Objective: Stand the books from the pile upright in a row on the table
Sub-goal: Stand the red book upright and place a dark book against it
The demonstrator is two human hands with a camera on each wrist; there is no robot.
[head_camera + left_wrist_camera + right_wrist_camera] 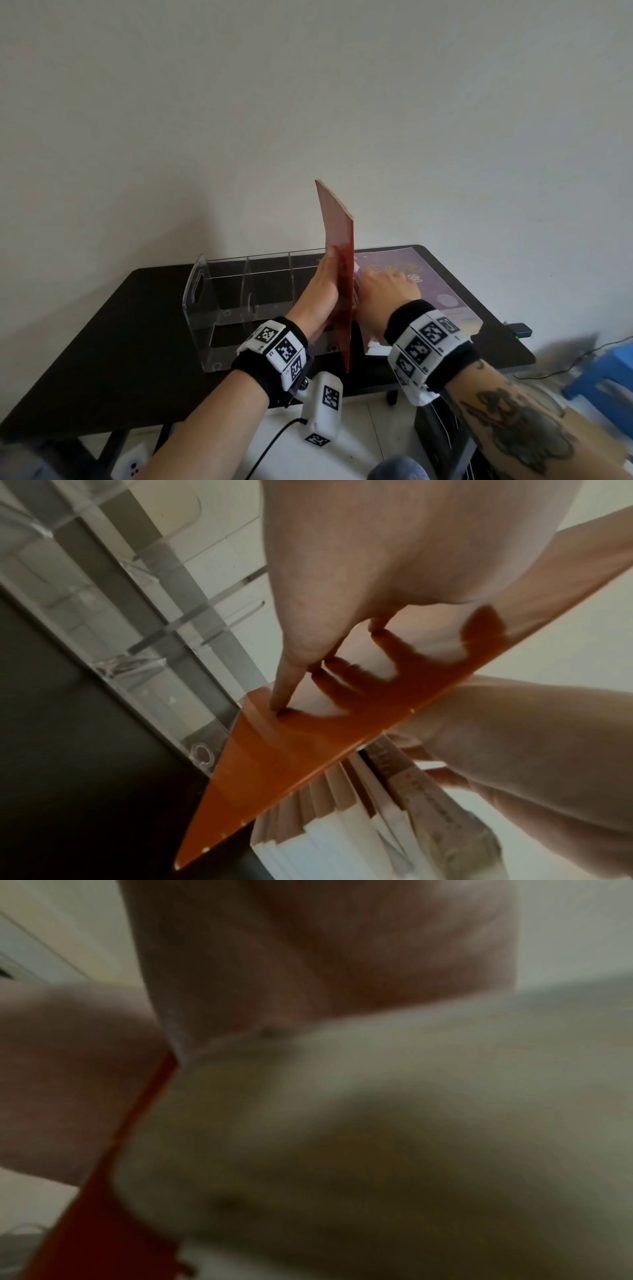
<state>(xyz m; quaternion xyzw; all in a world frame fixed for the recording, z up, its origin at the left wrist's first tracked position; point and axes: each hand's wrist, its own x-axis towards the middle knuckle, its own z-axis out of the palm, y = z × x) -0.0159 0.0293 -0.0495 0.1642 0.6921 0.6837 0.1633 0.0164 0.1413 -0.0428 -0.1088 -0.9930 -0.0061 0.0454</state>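
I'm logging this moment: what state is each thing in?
Thin red-covered book: upright on edge, pressed between both hands.
Purple-covered book: lying flat on the black table.
Clear acrylic divider rack: standing, compartments empty.
Left hand: flat against the red cover.
Right hand: grip unclear.

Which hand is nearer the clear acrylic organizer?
Left. The left hand presses the red book's cover right beside the organizer; the right hand is beyond the book, over the pile.
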